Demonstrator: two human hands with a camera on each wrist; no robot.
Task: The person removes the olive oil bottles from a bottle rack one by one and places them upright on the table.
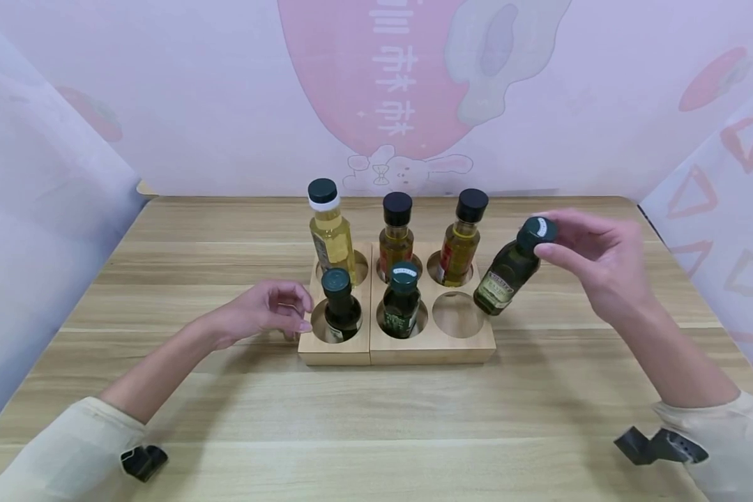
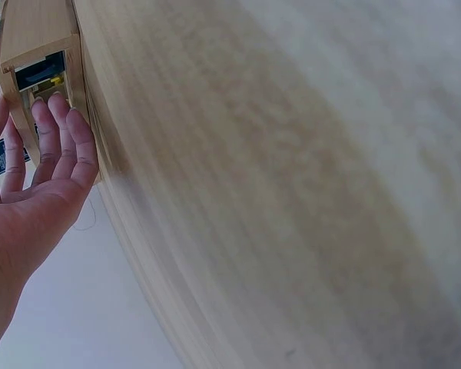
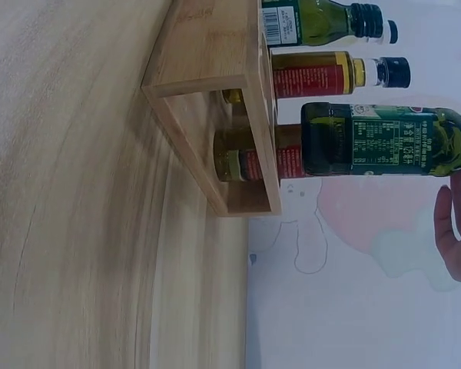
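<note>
My right hand (image 1: 609, 261) pinches a green oil bottle (image 1: 507, 277) by its dark cap, between thumb and fingers. The bottle leans, its base by the right edge of a wooden bottle rack (image 1: 433, 352), beside the bare front-right hole. In the right wrist view, the bottle's green back label (image 3: 392, 138) shows, its base higher than the rack's top. My left hand (image 1: 266, 312) is at the rack's left end, fingers loosely bent and fingertips right at the wood. From the left wrist view, the fingers (image 2: 65, 146) lie over the rack's open end.
Front holes hold a dark bottle (image 1: 341, 307) and another green bottle (image 1: 401, 303). Behind stand a pale-yellow oil bottle (image 1: 332, 237) and two black-capped oil bottles (image 1: 397, 237). The wooden table (image 1: 376, 418) meets a printed backdrop (image 1: 226, 104) at its far edge.
</note>
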